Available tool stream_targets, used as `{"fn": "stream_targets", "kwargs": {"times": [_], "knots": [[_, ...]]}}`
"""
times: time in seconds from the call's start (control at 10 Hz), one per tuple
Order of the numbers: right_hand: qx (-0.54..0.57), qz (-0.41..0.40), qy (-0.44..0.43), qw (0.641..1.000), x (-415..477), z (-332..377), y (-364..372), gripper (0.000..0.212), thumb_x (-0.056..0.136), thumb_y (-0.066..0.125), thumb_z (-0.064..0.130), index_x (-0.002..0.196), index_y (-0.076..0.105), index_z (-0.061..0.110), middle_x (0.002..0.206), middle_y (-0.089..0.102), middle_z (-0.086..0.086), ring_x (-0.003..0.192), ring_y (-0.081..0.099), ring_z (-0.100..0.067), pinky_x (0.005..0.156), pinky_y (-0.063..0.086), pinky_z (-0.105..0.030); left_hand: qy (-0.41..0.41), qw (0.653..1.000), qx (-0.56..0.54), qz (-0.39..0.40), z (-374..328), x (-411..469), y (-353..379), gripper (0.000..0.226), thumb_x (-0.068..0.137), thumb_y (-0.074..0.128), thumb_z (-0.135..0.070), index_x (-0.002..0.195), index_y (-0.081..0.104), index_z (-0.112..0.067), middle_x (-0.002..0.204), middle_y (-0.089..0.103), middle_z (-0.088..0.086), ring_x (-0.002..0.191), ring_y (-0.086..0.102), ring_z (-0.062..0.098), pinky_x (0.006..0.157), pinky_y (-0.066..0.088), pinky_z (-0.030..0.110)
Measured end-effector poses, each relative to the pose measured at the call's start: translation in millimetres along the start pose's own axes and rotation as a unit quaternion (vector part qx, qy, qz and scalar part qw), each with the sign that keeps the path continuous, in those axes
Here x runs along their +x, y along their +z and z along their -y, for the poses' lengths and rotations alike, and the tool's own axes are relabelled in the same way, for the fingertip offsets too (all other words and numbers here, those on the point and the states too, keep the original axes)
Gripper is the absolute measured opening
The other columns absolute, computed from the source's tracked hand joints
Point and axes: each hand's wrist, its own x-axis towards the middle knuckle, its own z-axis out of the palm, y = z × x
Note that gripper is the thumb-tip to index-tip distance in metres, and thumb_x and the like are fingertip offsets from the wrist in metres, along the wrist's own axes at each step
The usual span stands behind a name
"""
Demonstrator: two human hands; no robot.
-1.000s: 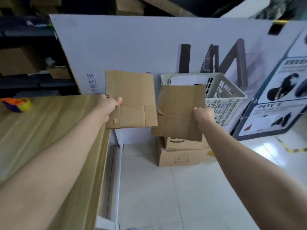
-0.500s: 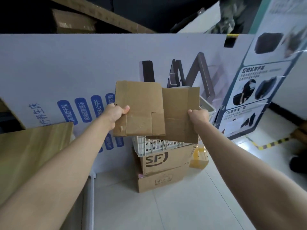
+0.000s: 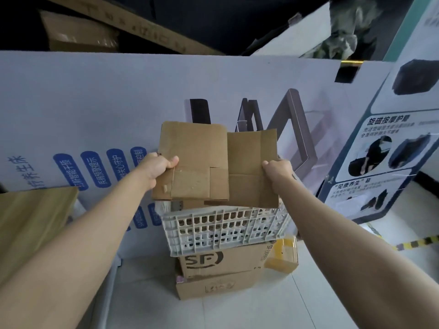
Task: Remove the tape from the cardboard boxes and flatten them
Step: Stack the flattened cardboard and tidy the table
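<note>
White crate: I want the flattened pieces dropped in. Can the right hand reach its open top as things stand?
Probably yes: the right hand holds its cardboard piece seemingly just above the white crate, and nothing shows between them.

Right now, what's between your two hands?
Two flattened cardboard pieces fill the gap. The left hand grips the left piece, the right hand grips the right piece, and their inner edges overlap in the middle. The head view shows it.

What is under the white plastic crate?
The white crate sits on an SF-printed cardboard box, which sits on a lower cardboard box. The crate covers the SF box's top, so it cannot be seen.
</note>
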Motion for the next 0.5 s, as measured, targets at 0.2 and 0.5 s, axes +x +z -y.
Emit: {"fn": "stream_targets", "kwargs": {"times": [0.2,0.5], "knots": [[-0.071,0.081,-0.011,0.994,68.8,10.6,0.1,0.033,0.091,0.054,0.021,0.116,0.059,0.001,0.117,0.062,-0.017,0.084,0.061,-0.022,0.055,0.036,-0.016,-0.012,0.998,-0.039,-0.038,0.2,17.6,52.3,0.019,0.085,0.069,-0.019,0.097,0.054,-0.016,0.093,0.065,0.005,0.084,0.062,0.022,0.066,0.050,0.035],[-0.111,0.174,-0.004,0.978,105.1,9.4,45.5,0.037,0.095,0.049,0.022,0.124,0.054,-0.001,0.071,0.044,0.003,0.083,0.047,-0.017,0.053,0.036,-0.019,-0.094,0.994,-0.025,-0.056,26.9,63.6,86.6,0.045,0.085,0.069,-0.023,0.122,0.048,-0.007,0.121,0.060,0.013,0.111,0.057,0.032,0.099,0.043,0.051]]}}
